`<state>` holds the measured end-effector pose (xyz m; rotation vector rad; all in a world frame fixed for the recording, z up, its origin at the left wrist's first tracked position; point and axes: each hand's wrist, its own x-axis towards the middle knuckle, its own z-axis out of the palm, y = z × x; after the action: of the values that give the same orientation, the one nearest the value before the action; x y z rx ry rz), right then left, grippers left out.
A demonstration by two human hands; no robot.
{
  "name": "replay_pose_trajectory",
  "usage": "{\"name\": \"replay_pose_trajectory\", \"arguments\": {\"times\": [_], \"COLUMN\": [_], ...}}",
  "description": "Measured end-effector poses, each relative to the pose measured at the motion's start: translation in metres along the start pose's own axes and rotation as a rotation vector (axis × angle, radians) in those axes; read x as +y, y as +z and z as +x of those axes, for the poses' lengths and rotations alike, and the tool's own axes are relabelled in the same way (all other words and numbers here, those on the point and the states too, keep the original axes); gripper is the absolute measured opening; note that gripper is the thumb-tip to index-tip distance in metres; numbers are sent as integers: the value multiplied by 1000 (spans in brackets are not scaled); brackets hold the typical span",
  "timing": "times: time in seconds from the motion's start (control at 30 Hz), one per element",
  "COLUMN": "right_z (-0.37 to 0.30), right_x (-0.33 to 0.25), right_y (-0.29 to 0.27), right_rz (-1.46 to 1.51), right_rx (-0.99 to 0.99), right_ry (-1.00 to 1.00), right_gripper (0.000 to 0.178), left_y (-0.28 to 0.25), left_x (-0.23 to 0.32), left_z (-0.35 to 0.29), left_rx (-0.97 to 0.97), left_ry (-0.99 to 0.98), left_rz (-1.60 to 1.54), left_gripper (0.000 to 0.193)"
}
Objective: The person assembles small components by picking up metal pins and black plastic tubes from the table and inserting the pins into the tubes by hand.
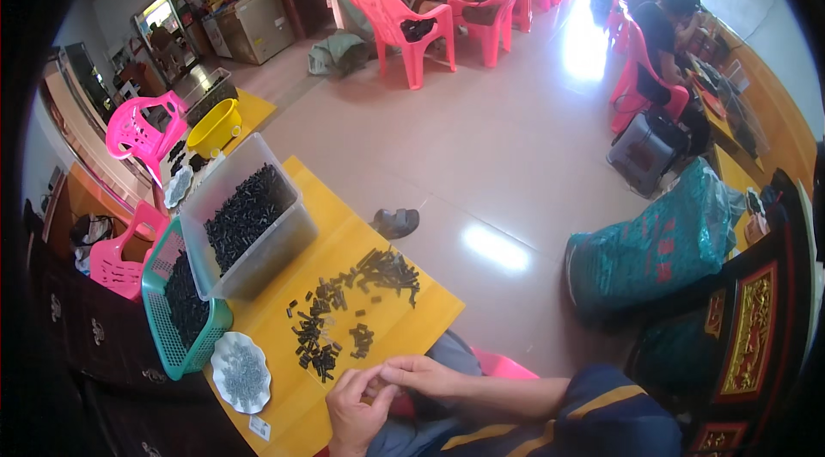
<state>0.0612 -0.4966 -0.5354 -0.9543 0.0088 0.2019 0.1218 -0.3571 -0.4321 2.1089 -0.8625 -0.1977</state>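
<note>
My left hand [352,410] and my right hand [423,375] meet at the near edge of the yellow table [344,229]. Both have curled fingers, with thumbs and fingertips pressed close together. Whatever lies between them is too small or too covered to make out. Just beyond my hands, small black tube-like pieces [318,337] are scattered on the tabletop. A pile of longer black pieces [387,272] lies farther off to the right. Left of my hands sits a white scalloped dish [225,362] holding many tiny grey-silver parts.
A clear plastic bin [284,242] full of black pieces stands at the table's left, beside a green basket [163,306]. Behind them is a yellow tub [215,126]. A teal sack [649,251] stands on the floor at right. Other people sit on pink chairs [404,27] farther back.
</note>
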Motion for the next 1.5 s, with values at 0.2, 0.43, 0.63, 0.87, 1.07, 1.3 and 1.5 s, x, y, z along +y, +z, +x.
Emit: {"name": "replay_pose_trajectory", "arguments": {"times": [0.2,0.43,0.63,0.87,1.07,1.3,1.5], "right_z": [-1,2,3,-2,-2,-1,-1], "right_x": [5,5,7,6,2,-15,-15], "right_y": [-11,-9,-10,-1,-2,-5,-2], "right_rz": [150,200,195,155,142,124,142], "right_rx": [-80,-22,-5,74,68,92,113], "right_ry": [107,134,131,77,102,100,131], "right_gripper": [31,33,33,33,33,33,32], "left_y": [3,4,9,4,-2,-13,-14], "left_x": [-9,-7,-19,-13,-23,-10,-8], "left_z": [-2,0,-1,-4,-4,14,14], "left_rx": [66,1,-8,62,89,203,218], "left_ry": [59,46,72,3,69,156,173], "left_rz": [38,57,122,66,127,87,87], "left_gripper": [34,37,32,29,26,31,30]}}
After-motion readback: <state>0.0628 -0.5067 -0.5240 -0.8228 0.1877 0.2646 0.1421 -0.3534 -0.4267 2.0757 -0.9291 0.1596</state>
